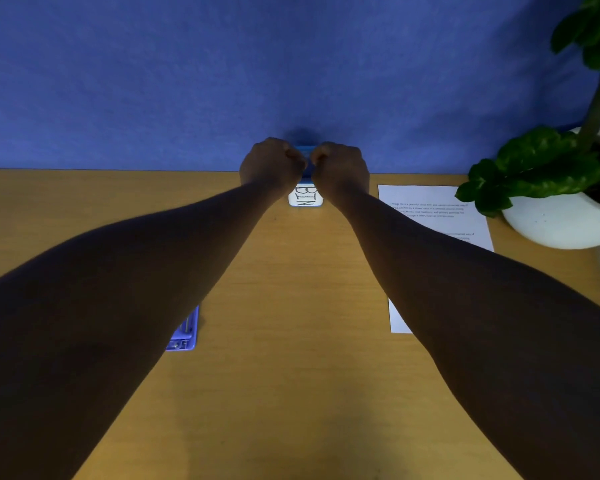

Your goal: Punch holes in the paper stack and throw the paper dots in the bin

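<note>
My left hand and my right hand are both closed on a small blue object, held between them at the far edge of the desk. Only a sliver of it shows, so I cannot tell which part of the punch it is. Directly below the hands stands a white container labelled "BIN". The paper stack, white with printed lines, lies flat on the desk to the right, partly under my right forearm. A blue, flat piece with metal parts lies at the left, mostly hidden under my left forearm.
The wooden desk ends at a blue wall just behind the bin. A white pot with a leafy green plant stands at the far right, beside the paper.
</note>
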Action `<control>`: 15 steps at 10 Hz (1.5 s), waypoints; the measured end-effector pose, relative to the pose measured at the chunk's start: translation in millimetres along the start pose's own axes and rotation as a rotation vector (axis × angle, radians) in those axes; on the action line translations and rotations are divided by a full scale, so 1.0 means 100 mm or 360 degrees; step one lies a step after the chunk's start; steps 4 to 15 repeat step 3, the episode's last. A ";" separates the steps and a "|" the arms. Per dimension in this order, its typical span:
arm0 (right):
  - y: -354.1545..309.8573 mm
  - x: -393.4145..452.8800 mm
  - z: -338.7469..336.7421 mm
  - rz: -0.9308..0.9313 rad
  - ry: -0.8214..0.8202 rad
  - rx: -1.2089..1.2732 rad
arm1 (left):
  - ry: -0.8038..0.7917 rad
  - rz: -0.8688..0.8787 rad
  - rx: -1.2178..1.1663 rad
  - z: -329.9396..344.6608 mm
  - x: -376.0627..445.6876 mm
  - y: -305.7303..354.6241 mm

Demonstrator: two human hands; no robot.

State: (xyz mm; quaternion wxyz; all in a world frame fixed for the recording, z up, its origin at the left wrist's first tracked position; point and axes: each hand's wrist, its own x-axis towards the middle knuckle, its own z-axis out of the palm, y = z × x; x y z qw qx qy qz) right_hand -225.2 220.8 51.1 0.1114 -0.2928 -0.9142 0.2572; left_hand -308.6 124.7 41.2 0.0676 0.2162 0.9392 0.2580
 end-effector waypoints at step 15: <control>-0.03 -0.17 -0.05 -0.0138 0.0142 0.0082 | 0.0177 0.0070 -0.0148 -0.13 -0.22 0.04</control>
